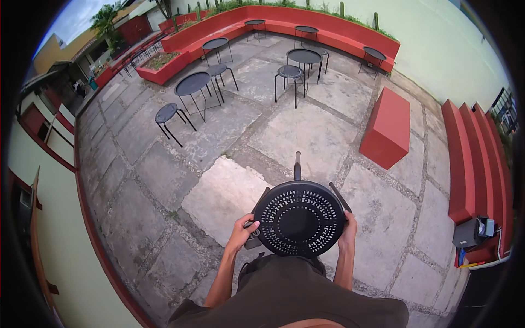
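The left hand [242, 229] grips the left rim of a round black perforated stool [299, 218]; the right hand [348, 232] clasps its right rim. The stool is held in front of the person's waist, seat facing up toward the camera, legs pointing away over the stone-paved patio [306, 131]. Ahead stand black round tables [192, 83] and a red block bench [387, 127].

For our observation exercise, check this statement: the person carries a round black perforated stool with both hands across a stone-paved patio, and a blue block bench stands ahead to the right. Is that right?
Not quite: the block bench is red, not blue, as the head view shows. The rest stands: the left hand and right hand hold the round black perforated stool at its rim over the stone-paved patio.
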Tool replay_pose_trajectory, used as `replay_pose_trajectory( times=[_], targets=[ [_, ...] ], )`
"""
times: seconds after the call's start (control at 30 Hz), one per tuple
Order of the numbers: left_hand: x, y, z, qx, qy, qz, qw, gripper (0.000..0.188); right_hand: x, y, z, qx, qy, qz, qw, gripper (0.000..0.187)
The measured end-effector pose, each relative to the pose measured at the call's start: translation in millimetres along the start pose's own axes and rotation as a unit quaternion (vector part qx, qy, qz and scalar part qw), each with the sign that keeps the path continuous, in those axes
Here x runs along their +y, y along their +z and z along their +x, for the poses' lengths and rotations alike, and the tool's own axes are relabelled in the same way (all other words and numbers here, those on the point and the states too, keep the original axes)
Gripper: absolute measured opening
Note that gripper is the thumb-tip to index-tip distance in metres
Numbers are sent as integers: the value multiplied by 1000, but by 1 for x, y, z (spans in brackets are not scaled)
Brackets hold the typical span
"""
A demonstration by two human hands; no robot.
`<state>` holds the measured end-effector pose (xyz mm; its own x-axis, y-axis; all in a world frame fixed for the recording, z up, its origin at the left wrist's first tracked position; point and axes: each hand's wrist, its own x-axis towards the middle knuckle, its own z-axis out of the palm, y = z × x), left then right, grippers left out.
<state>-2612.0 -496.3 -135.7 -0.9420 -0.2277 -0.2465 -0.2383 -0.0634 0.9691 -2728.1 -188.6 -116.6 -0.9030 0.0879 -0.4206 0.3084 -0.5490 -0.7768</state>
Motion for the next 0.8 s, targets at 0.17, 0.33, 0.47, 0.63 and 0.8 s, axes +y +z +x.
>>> replay_pose_trajectory(
  times=[0.17,0.33,0.47,0.63,0.8],
  targets=[
    [39,11,131,84,-13,-126,988,11,-25,78,143,-44,-15,-107,993,24],
    [59,-18,222,115,-16,-84,990,14,-54,181,240,-104,45,-132,985,26],
    [48,-27,280,176,-32,-111,978,19,-40,256,323,-131,84,-156,975,24],
    [40,-45,378,268,-86,-238,930,29,-11,353,431,-181,81,-240,950,21],
    [78,-93,520,266,-54,-215,938,31,-8,454,550,-190,72,-206,957,25]
  ],
)
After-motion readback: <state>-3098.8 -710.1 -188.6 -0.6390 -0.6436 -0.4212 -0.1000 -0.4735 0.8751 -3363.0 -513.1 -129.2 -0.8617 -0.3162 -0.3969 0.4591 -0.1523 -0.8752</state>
